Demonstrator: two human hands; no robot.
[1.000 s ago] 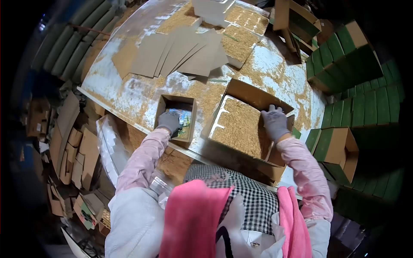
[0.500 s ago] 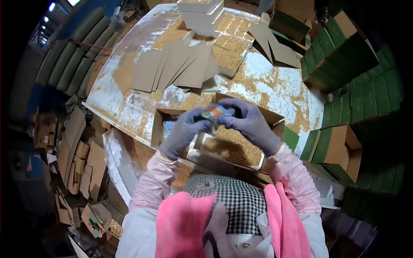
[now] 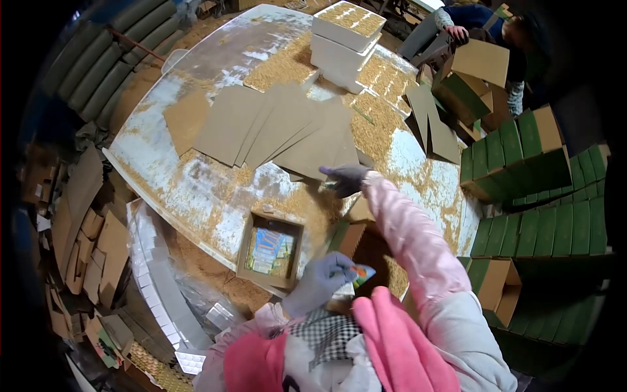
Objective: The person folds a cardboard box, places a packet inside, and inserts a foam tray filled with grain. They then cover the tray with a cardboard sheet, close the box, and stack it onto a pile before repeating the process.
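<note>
My left hand (image 3: 319, 282), gloved in grey, is closed on a small colourful packet (image 3: 363, 275) near my body. It is beside an open cardboard box (image 3: 349, 240) with a green outside, partly hidden by my right arm, with tan husks inside. My right hand (image 3: 347, 180), gloved too, stretches over the table by the near edge of the fanned grey-brown cardboard sheets (image 3: 287, 124). Its fingers look apart, though the lower ones are partly hidden. Left of my left hand, a smaller open box (image 3: 244, 261) contains several blue-and-yellow packets (image 3: 271, 249).
Husks lie scattered over the white table (image 3: 147, 124). White foam trays (image 3: 339, 59) are stacked at the back. Green boxes (image 3: 516, 153) stand in rows on the right, with another person (image 3: 480, 29) beyond them handling a box. Flattened cardboard (image 3: 81, 196) lies at the left.
My hands were together at the packet and are now apart. The right has moved forward to the cardboard sheets; the left has drawn back toward my body with the packet. The view has shifted.
</note>
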